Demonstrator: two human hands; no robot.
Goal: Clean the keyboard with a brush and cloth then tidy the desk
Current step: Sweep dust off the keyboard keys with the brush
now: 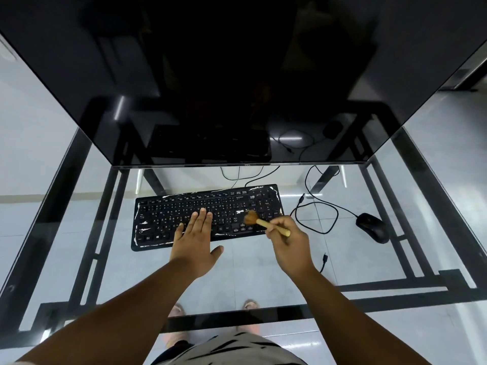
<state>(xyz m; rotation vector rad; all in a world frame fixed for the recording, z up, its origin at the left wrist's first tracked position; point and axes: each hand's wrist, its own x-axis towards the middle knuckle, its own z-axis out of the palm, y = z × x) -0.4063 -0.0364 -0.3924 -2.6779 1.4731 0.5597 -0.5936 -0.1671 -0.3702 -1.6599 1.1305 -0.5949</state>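
Brushing step: the left hand (196,239) lies flat, fingers spread, steadying the keyboard (208,216) on the glass bench (263,272). Right hand (291,243) fingers pinch the brush (259,222), bristles on the right-side keys. Next, sweep across remaining keys; no cloth visible.

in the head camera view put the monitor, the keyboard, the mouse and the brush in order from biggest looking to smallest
1. monitor, by far the largest, though it also sits nearest the camera
2. keyboard
3. mouse and brush in the right hand: too close to rank, since the hand hides part of the brush
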